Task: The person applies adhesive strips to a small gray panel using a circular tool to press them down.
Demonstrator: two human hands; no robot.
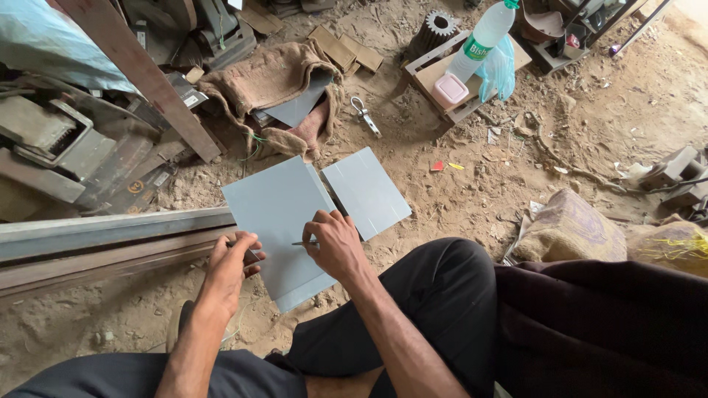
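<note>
Nearest the camera are the person's knees in black trousers, and between them the two forearms reach out to a grey sheet (pixel 276 221) lying flat on the dirt floor (pixel 472 191). The left hand (pixel 232 258) sits at the sheet's left edge, fingers curled shut around something small and dark — what it is I cannot tell. The right hand (pixel 335 242) rests on the sheet's middle, pinching a thin scriber (pixel 304 243) that lies nearly level, its tip pointing left toward the other hand.

The sheet's long axis runs from near the knees away and a little to the left; its near corner lies just in front of the knee. A second, smaller sheet (pixel 366 190) lies just beside it on the right, tilted the other way, the two nearly touching along a dark gap.

The risk, as I judge it: the sheet sits loose on gritty, uneven ground, held down only at one edge — a firm stroke could make it slide or rock and send the line astray, and its bare edges lie close to both hands.

Farther off lie a burlap sack (pixel 273 85) over another grey sheet, a long steel rail (pixel 110 228) at left, a shackle (pixel 365 114), and a plastic bottle (pixel 483 37) on a wooden stand.
</note>
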